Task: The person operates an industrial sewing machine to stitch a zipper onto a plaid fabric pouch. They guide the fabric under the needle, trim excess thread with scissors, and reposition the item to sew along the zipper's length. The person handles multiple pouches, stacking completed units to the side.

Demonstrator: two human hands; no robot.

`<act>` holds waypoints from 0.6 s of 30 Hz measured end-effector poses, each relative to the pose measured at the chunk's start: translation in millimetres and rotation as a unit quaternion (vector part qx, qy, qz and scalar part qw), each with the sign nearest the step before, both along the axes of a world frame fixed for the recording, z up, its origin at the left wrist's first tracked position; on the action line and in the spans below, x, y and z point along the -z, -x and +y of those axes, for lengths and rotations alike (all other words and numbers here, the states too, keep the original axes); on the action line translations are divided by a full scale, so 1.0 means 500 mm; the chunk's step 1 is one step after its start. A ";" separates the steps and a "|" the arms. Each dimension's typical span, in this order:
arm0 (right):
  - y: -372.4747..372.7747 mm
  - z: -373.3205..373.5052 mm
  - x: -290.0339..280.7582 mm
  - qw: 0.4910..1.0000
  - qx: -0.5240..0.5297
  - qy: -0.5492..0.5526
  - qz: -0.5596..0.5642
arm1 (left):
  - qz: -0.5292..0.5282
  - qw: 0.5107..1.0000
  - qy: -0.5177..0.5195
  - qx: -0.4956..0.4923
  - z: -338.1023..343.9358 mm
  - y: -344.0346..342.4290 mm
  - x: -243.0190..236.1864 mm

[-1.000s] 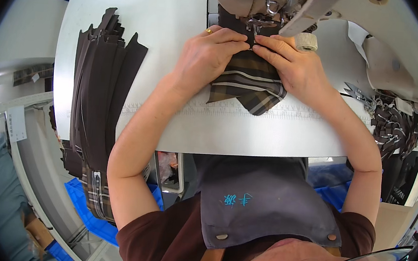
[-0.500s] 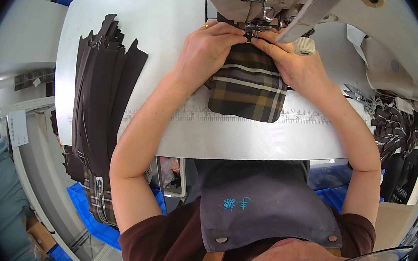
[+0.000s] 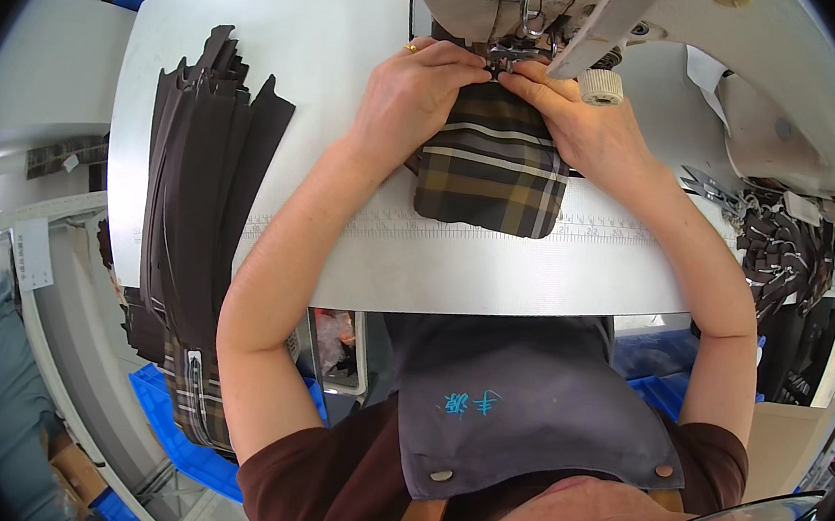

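A plaid fabric piece [image 3: 491,172] in brown, black and white lies on the white table, its far end at the presser foot [image 3: 502,60] of the sewing machine [image 3: 642,21]. From the left, my left hand [image 3: 408,99] presses finger and thumb together on the fabric's far edge, just in front of the foot. Opposite it, my right hand [image 3: 591,127] pinches the same edge from the right, partly behind the machine's pale knob [image 3: 600,87]. The fingertips of both hands nearly meet. What lies beneath the foot is mostly hidden.
A stack of dark fabric strips [image 3: 200,169] hangs over the table's left side. Scissors [image 3: 711,188] and a bundle of dark cloth pieces [image 3: 786,246] lie at the right. A printed ruler [image 3: 361,223] crosses the table [image 3: 436,272]. Blue bins [image 3: 179,439] stand below.
The plaid fabric has slid slightly away from me toward the machine, its near edge now farther off. Both hands have moved a little with it, still pinching.
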State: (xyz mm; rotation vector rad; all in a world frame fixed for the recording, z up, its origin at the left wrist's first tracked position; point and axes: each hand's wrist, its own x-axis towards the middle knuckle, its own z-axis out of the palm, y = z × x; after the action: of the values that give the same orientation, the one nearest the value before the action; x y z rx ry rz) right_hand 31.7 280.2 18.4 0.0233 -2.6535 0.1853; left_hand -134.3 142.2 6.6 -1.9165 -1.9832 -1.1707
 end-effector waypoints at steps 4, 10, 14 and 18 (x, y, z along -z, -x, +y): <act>0.002 0.000 0.001 1.000 0.006 0.005 0.003 | -0.001 1.000 -0.005 0.001 0.003 0.001 0.000; 0.006 0.004 0.003 1.000 -0.005 0.013 0.009 | 0.003 1.000 0.003 -0.002 0.003 0.003 -0.003; 0.008 0.009 0.003 0.999 -0.017 0.031 0.009 | 0.008 1.000 0.006 -0.003 0.002 0.001 -0.003; 0.004 0.010 0.000 0.999 -0.027 0.032 -0.005 | 0.027 1.000 0.005 0.006 -0.005 0.000 -0.005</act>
State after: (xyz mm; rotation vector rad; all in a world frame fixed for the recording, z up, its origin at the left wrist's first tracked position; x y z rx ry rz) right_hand 29.8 285.3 18.6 0.0743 -2.6562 0.2892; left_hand -134.3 139.7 8.8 -1.9450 -1.9564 -1.1034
